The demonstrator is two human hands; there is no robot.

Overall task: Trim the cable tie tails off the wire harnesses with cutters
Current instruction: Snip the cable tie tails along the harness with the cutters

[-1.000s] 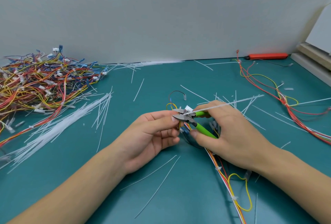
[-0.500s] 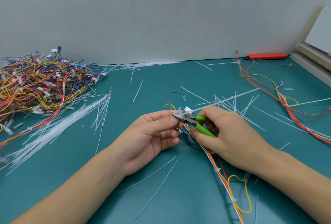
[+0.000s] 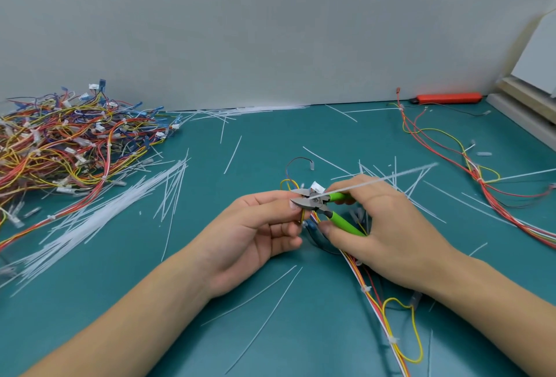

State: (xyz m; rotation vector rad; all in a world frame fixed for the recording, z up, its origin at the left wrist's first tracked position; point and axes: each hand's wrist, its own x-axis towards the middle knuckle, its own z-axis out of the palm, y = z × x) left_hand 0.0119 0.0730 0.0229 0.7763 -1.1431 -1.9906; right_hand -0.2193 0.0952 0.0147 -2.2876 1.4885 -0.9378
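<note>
Cutters point(image 3: 313, 202) reopened since half-second ago, tie tail point(image 3: 376, 181) between blades; right hand point(image 3: 388, 232) grips handles, left hand point(image 3: 255, 226) pinches harness point(image 3: 355, 268). Open mat point(image 3: 255, 141) beyond hands.

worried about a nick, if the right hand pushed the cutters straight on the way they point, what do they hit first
Probably the left hand: the green-handled cutters in the right hand point left, their tips right at its fingertips. Depth is unclear.

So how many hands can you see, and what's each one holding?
2. The left hand pinches the wire harness at the middle of the green mat. The right hand beside it grips the green-handled cutters, whose open blades straddle a white tie tail.
</note>
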